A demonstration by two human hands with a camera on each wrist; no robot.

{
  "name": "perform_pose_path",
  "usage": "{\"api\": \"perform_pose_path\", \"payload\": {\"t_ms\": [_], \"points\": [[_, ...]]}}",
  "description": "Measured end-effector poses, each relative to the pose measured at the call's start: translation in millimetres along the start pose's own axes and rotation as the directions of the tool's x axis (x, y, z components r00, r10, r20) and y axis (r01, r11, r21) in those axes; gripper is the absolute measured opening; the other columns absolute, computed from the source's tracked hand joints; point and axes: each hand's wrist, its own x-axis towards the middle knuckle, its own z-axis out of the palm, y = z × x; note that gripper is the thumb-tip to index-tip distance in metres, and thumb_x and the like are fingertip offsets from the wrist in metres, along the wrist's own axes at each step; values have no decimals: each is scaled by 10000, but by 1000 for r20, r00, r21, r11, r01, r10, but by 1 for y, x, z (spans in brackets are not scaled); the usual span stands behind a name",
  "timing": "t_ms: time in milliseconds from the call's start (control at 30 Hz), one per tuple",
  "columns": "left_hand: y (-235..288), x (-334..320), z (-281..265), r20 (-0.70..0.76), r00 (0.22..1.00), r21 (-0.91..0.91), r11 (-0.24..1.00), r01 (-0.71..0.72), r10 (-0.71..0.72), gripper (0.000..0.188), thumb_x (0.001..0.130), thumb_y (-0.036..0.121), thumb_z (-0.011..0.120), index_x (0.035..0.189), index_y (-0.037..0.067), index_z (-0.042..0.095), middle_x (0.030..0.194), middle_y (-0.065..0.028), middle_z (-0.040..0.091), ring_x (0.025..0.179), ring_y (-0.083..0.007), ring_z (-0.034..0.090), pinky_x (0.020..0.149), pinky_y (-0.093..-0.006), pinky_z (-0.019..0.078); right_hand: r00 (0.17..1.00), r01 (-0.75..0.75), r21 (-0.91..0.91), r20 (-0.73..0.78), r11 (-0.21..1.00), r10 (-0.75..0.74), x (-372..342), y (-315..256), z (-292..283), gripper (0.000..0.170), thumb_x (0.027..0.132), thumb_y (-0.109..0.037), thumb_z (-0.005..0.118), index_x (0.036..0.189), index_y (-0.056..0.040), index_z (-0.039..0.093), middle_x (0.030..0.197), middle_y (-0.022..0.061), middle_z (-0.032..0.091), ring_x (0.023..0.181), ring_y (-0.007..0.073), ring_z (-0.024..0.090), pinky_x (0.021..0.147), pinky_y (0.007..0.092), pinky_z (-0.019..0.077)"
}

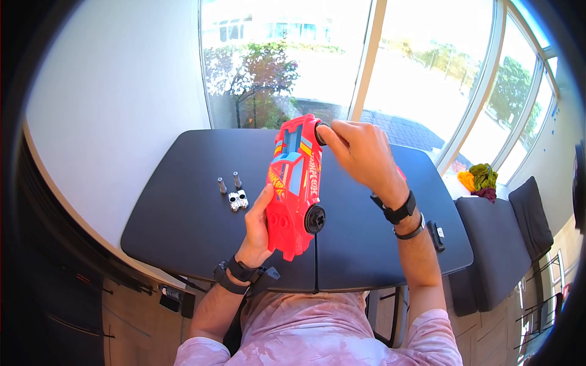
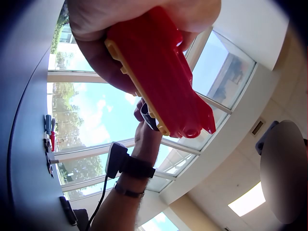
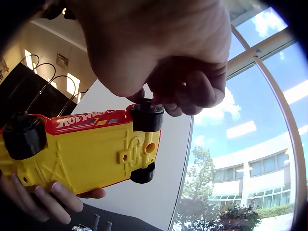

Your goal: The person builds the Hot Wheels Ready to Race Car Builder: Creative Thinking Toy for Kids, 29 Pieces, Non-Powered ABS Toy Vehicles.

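A red toy car (image 1: 295, 189) with a yellow underside (image 3: 91, 161) is held up over the dark table, its roof facing the head camera. My left hand (image 1: 257, 229) grips it along its left side, fingertips against the yellow base in the right wrist view. With curled fingers, my right hand (image 1: 361, 149) pinches the black wheel (image 3: 147, 118) at the car's far right corner. Another black wheel (image 1: 315, 219) sits at the near right corner, and a further wheel (image 3: 143, 173) shows across the base. The left wrist view shows the car's red body (image 2: 154, 72) close up.
On the table (image 1: 183, 183), two small grey cylinders (image 1: 237, 179) stand by shiny silver pieces (image 1: 238, 200) at the left. A black object (image 1: 436, 236) lies near the right edge. Beyond it are a grey seat (image 1: 494, 244) and coloured cloths (image 1: 482, 180).
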Motion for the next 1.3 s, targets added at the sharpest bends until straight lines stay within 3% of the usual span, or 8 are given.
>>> {"api": "perform_pose_path", "payload": {"t_ms": [100,300,400,500,900,1000,1167,1300], "points": [[0,1,-1,-6,1000,8,1000,0,0,692,1178,513,566,1639,7,465,1493,-196,703,1273,-285,769,1064,-445,649,986,79,44,-148,996,-72,-3,-2,1,307,1106,-334,666,1022,-41,632,806,149,711,735,410,695,651,519,497],[-2,1,-3,-10,1000,4,1000,2,-2,659,1178,508,570,1624,33,471,1472,-186,710,1259,-272,773,1042,-434,657,996,-76,2,55,997,75,1,0,-5,318,1110,-320,666,975,-36,617,794,162,704,711,404,689,645,525,489],[-1,2,-2,-10,1000,0,1000,1,-1,651,1180,502,568,1624,38,467,1474,-182,707,1257,-269,774,1038,-432,658,957,155,142,-267,978,-113,-1,-3,7,374,1116,-343,671,916,-33,615,738,155,679,673,415,673,632,519,487],[-3,2,-4,-6,1000,1,1000,5,-5,642,1184,492,562,1627,38,466,1480,-180,704,1259,-269,773,1041,-431,657,1000,-1,94,-26,996,3,0,-3,-2,345,1104,-329,672,946,-29,608,778,164,688,703,427,679,651,515,501],[-2,1,-3,8,1000,-8,1000,12,-12,663,1190,500,547,1639,19,464,1481,-184,706,1266,-275,769,1061,-441,647,996,83,116,-45,990,-78,-2,3,3,245,1064,-253,667,1064,-29,569,910,179,706,778,430,688,695,525,515],[-1,0,0,18,1000,-22,1000,8,-8,686,1191,516,540,1642,5,464,1491,-187,704,1279,-276,764,1079,-444,638,998,-44,161,42,986,37,-3,-4,-7,303,1081,-301,698,1082,-22,579,891,166,695,746,370,699,690,483,523],[1,0,4,-7,999,5,999,-36,36,698,1193,538,527,1639,4,470,1491,-187,706,1297,-273,754,1096,-442,628,971,5,426,-220,905,98,-13,-4,11,450,1130,-452,685,1123,-3,711,834,135,748,726,240,737,671,403,542],[0,2,1,-8,999,-19,999,-42,42,680,1191,543,534,1613,11,492,1459,-174,722,1267,-258,765,1061,-428,644,972,-213,460,189,862,139,-19,11,-5,729,1181,-567,566,805,16,792,635,91,714,607,205,725,612,371,552]]}}
